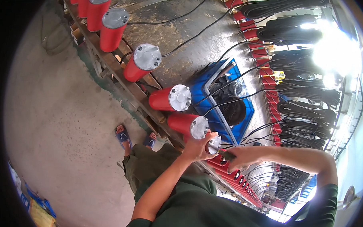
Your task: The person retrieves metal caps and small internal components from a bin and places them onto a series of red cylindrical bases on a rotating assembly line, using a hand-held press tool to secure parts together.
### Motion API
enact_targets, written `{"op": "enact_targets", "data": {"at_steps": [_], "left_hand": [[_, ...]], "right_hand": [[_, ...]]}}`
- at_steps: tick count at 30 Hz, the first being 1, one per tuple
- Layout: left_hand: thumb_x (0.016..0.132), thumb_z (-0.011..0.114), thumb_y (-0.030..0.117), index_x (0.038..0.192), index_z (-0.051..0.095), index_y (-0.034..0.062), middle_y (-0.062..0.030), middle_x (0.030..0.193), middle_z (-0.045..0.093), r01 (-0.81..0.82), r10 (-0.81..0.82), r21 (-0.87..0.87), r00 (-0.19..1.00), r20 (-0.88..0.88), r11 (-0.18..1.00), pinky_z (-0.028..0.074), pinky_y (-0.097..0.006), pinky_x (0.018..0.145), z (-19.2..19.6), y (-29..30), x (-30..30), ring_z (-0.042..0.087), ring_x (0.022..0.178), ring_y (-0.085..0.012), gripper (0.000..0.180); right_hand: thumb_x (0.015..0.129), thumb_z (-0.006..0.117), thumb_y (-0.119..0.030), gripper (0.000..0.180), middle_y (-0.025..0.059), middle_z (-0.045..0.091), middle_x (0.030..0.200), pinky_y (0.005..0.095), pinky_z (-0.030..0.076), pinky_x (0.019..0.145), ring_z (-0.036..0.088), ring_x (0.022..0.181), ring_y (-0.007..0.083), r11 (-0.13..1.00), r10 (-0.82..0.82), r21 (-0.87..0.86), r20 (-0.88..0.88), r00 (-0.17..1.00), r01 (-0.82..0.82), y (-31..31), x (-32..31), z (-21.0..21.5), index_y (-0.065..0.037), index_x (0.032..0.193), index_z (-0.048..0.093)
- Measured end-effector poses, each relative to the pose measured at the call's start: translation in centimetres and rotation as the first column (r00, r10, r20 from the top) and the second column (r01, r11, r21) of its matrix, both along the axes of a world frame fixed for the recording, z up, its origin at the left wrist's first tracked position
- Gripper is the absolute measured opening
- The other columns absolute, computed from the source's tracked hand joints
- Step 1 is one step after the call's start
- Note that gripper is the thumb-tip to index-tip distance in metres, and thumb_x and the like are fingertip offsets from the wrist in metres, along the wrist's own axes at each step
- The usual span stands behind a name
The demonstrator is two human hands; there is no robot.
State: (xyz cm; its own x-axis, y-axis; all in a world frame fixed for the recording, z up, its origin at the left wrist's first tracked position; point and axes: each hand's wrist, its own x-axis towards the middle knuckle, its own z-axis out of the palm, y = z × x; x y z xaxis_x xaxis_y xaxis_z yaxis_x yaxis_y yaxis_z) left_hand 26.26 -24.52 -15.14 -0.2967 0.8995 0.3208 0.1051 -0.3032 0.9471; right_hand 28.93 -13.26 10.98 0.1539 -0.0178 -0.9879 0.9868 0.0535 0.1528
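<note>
My left hand (pixel 197 147) is closed around the top end of a red cylinder, with thumb and fingers at the rim of its silver end cap (pixel 215 144). In my right hand (pixel 243 157) is a screwdriver with a dark handle (pixel 228 155). Its shaft points at the lower edge of that cap; whether the tip touches a screw is too small to tell. Just beyond my left hand stands another red cylinder (pixel 182 123) with a round silver cap (pixel 199 127) that has small screw points near its rim.
More capped red cylinders (pixel 160 99) line the bench edge. A blue crate (pixel 200 88) holding black material and a metal bar stands on the worn bench top (pixel 178 33). Black cables (pixel 199 41) cross it toward coiled bundles (pixel 297 61). Concrete floor (pixel 78 137) lies to the left.
</note>
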Motion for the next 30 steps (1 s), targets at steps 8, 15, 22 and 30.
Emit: {"op": "enact_targets", "data": {"at_steps": [8, 15, 22, 30], "left_hand": [[0.066, 0.095, 0.029, 0.135, 0.062, 0.0147, -0.0072, 0.124, 0.064, 0.055, -0.051, -0.075, 0.998, 0.046, 0.996, 0.055, -0.044, 0.097, 0.2, -0.3, 0.0, 0.065, 0.116, -0.0330, 0.078], [0.070, 0.095, 0.043, 0.144, 0.059, 0.0249, -0.0093, 0.133, 0.070, 0.046, -0.047, -0.095, 0.999, -0.005, 0.994, 0.060, -0.044, 0.090, -0.2, -0.2, 0.1, 0.071, 0.115, -0.0321, 0.084], [0.068, 0.095, 0.041, 0.141, 0.060, 0.0228, -0.0095, 0.129, 0.068, 0.029, -0.030, -0.070, 1.000, -0.006, 0.997, 0.057, -0.045, 0.096, -0.2, 0.0, 0.1, 0.067, 0.119, -0.0330, 0.083], [0.069, 0.095, 0.040, 0.141, 0.059, 0.0225, -0.0084, 0.130, 0.068, -0.011, 0.011, -0.044, 1.000, -0.019, 0.999, 0.058, -0.046, 0.095, -0.1, 0.0, 0.0, 0.068, 0.118, -0.0333, 0.083]], "right_hand": [[0.067, 0.083, -0.014, 0.051, 0.0148, 0.058, 0.107, 0.0386, 0.058, 0.071, 0.067, 0.094, 0.0290, 0.057, 0.991, 0.581, 0.062, 0.115, -0.812, 1.9, 4.1, -1.7, 0.000, 0.110, 0.059], [0.070, 0.083, -0.015, 0.048, 0.0071, 0.057, 0.107, 0.0360, 0.051, 0.081, 0.060, 0.100, 0.0235, -0.101, 0.994, 0.711, 0.048, -0.095, -0.696, 5.2, 4.8, -2.6, -0.005, 0.112, 0.061], [0.076, 0.079, -0.016, 0.041, 0.0023, 0.058, 0.100, 0.0338, 0.050, 0.077, 0.060, 0.093, 0.0208, -0.290, 0.941, 0.738, 0.105, -0.321, -0.609, 5.9, 4.3, -3.1, -0.011, 0.114, 0.063], [0.091, 0.062, -0.016, 0.018, 0.0050, 0.062, 0.079, 0.0315, 0.050, 0.053, 0.058, 0.064, 0.0167, 0.857, 0.504, 0.067, 0.099, 0.858, -0.511, 1.5, 2.2, -1.5, -0.003, 0.104, 0.063]]}}
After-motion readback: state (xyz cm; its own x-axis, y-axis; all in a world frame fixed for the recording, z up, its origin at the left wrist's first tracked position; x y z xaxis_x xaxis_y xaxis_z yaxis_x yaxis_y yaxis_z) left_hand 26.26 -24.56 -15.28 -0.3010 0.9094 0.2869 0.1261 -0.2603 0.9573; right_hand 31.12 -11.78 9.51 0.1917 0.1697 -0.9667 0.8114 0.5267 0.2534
